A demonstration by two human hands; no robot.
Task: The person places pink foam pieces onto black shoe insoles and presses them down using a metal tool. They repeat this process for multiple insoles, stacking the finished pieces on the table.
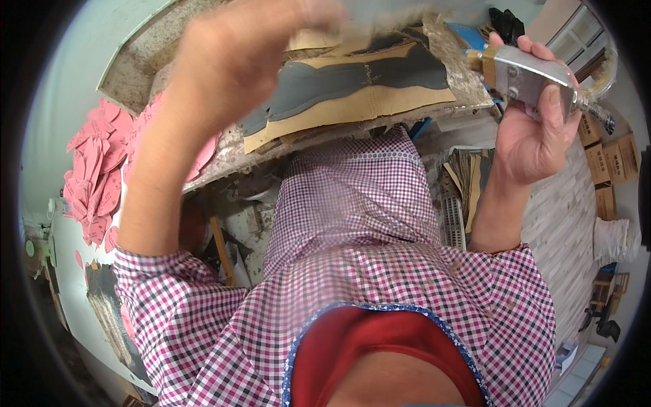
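Observation:
My right hand (536, 150) is closed around a silver, box-shaped metal tool (525, 76), raised at the right end of the bench. Yellowish tape wraps the tool's left end, and a braided hose (598, 112) joins its other end. Reaching up across the bench, my left hand (237, 61) is smeared by motion, and its fingers cannot be made out. Between the two hands, dark grey wavy-edged pieces (346, 85) lie on tan sheets (359, 105) at the bench's front. A pale blur hides the area beyond the left hand.
The bench top (468, 85) is crusted with residue. Many pink cut pieces (98, 176) are heaped at the left. Below the bench on the right, a white plastic crate (451, 220) stands by dark and tan sheets (468, 178). Cardboard boxes (616, 159) are stacked farther right.

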